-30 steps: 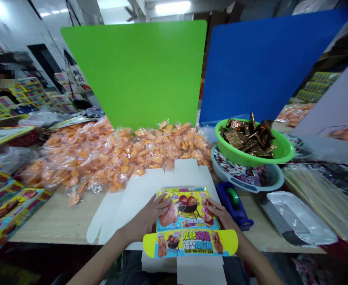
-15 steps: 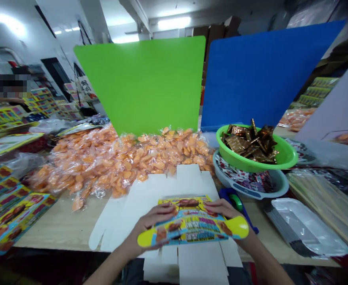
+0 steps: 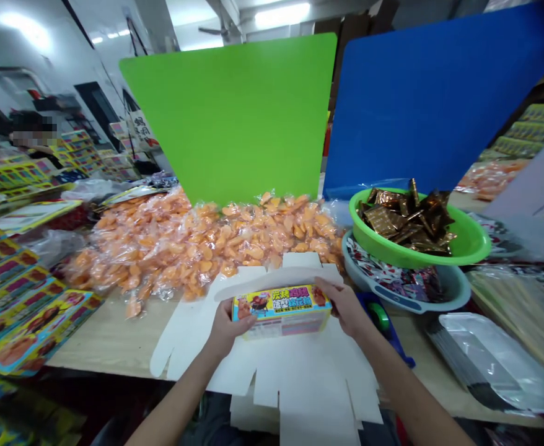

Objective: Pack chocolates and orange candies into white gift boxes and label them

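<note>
A yellow and blue printed cardboard box [image 3: 281, 310] is held between my two hands above a spread of white flattened cartons [image 3: 295, 365]. My left hand [image 3: 228, 323] grips its left end, with the thumb across the front face. At the right end, the fingers of my right hand [image 3: 341, 303] are closed on the upper corner. The box's long printed side faces me, and a white flap stands up along its far edge. Its inside is hidden from view.
Behind the cartons lies a heap of orange pieces in clear wrappers [image 3: 235, 241]. To the right are a green basin [image 3: 476, 241] of brown sachets, a grey basin [image 3: 458, 297], a blue tape dispenser [image 3: 395, 341] and clear trays [image 3: 499, 359]. Printed boxes [image 3: 35, 334] line the left.
The flat printed carton with rounded yellow ends has been folded into a box shape. Both hands have moved slightly up, and the box front has turned toward me. The view has shifted a little.
</note>
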A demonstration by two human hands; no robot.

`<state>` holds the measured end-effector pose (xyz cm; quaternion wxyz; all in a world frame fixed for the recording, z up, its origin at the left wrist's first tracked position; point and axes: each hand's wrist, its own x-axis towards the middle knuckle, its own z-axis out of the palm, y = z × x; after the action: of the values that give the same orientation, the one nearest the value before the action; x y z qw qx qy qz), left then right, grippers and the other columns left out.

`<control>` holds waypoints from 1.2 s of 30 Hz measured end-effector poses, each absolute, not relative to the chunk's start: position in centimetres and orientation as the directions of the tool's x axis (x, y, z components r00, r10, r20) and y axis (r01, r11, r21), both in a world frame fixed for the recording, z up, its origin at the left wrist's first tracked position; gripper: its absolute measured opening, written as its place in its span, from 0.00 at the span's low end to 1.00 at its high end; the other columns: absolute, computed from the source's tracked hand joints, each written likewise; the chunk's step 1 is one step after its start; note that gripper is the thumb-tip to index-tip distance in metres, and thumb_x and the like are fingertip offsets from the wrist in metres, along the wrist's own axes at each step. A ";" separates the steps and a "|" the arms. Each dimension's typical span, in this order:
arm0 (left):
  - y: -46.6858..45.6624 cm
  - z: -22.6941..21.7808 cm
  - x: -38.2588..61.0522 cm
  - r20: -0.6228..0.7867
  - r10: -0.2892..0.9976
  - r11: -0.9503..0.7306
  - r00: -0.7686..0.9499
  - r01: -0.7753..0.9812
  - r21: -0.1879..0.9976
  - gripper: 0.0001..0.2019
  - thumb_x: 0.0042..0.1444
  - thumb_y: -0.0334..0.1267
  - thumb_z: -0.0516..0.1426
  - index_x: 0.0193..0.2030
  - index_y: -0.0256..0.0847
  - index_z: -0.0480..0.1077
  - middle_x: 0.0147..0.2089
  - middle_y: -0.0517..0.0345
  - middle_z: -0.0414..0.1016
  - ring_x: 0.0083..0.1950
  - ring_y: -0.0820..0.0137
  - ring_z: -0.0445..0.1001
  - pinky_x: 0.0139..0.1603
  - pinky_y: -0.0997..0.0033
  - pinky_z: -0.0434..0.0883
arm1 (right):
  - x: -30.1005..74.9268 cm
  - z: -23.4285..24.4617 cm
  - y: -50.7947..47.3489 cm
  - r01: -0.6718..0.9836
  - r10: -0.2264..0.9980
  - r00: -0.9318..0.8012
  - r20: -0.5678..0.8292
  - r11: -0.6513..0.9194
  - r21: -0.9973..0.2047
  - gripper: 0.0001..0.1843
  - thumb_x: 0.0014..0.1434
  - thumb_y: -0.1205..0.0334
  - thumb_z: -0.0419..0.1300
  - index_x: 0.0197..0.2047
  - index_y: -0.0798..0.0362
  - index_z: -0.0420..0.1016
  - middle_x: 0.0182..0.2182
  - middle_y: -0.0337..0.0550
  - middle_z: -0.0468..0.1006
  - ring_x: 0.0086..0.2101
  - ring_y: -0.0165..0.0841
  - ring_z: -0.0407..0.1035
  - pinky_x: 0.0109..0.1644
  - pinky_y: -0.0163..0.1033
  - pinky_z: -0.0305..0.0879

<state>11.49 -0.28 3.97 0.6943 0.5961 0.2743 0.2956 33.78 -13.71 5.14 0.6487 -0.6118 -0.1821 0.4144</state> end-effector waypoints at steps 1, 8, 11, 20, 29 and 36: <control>-0.1 3.9 11.5 -0.030 0.746 0.107 0.665 -0.076 0.991 0.20 0.36 0.41 0.68 0.37 0.34 0.74 0.35 0.52 0.80 0.37 0.59 0.78 0.42 0.61 0.74 | 34.3 5.4 -14.2 -0.244 0.758 0.617 -0.213 -0.073 -0.967 0.24 0.46 0.41 0.62 0.36 0.54 0.75 0.18 0.35 0.69 0.17 0.27 0.58 0.18 0.32 0.50; 0.6 3.8 11.8 -0.035 0.737 0.112 0.675 -0.070 0.991 0.19 0.37 0.40 0.68 0.37 0.35 0.75 0.36 0.53 0.80 0.36 0.60 0.78 0.39 0.62 0.75 | 37.3 10.1 -16.1 0.383 0.945 0.314 0.087 -0.043 -0.923 0.20 0.58 0.45 0.52 0.32 0.52 0.74 0.24 0.37 0.67 0.26 0.28 0.61 0.28 0.32 0.57; 0.7 3.8 11.8 -0.027 0.720 0.107 0.693 -0.072 0.992 0.17 0.38 0.40 0.68 0.36 0.35 0.75 0.35 0.53 0.80 0.35 0.61 0.78 0.38 0.64 0.75 | 37.4 11.3 -15.7 0.238 0.984 0.148 -0.101 -0.134 -0.962 0.21 0.59 0.45 0.51 0.46 0.51 0.71 0.21 0.34 0.65 0.19 0.25 0.56 0.18 0.29 0.49; 0.9 3.4 11.6 -0.019 0.721 0.091 0.692 -0.067 0.994 0.19 0.37 0.40 0.68 0.36 0.35 0.75 0.36 0.52 0.80 0.36 0.60 0.78 0.38 0.63 0.75 | 37.2 11.2 -16.3 0.182 0.981 0.088 -0.173 -0.187 -0.965 0.27 0.58 0.49 0.54 0.59 0.51 0.61 0.22 0.33 0.65 0.19 0.24 0.57 0.16 0.28 0.52; -0.3 2.4 12.2 0.029 0.841 0.115 0.541 -0.230 0.966 0.27 0.32 0.36 0.70 0.43 0.37 0.69 0.40 0.52 0.78 0.38 0.62 0.77 0.40 0.62 0.75 | 35.4 5.3 -17.2 0.540 0.915 0.284 0.286 0.094 -0.837 0.27 0.53 0.52 0.62 0.56 0.43 0.63 0.54 0.47 0.60 0.53 0.39 0.60 0.48 0.43 0.66; 1.5 5.1 10.9 0.172 0.845 -0.053 0.507 -0.240 0.969 0.19 0.47 0.51 0.61 0.40 0.42 0.65 0.36 0.59 0.73 0.35 0.71 0.73 0.36 0.71 0.70 | 34.8 3.7 -16.5 0.480 0.891 0.283 0.355 0.189 -0.857 0.24 0.54 0.53 0.62 0.52 0.45 0.64 0.52 0.46 0.68 0.53 0.40 0.63 0.56 0.47 0.62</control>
<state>10.94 1.49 5.11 0.6382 0.5884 0.2570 0.4248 34.80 -16.51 3.72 0.5240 -0.6057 -0.5658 0.1961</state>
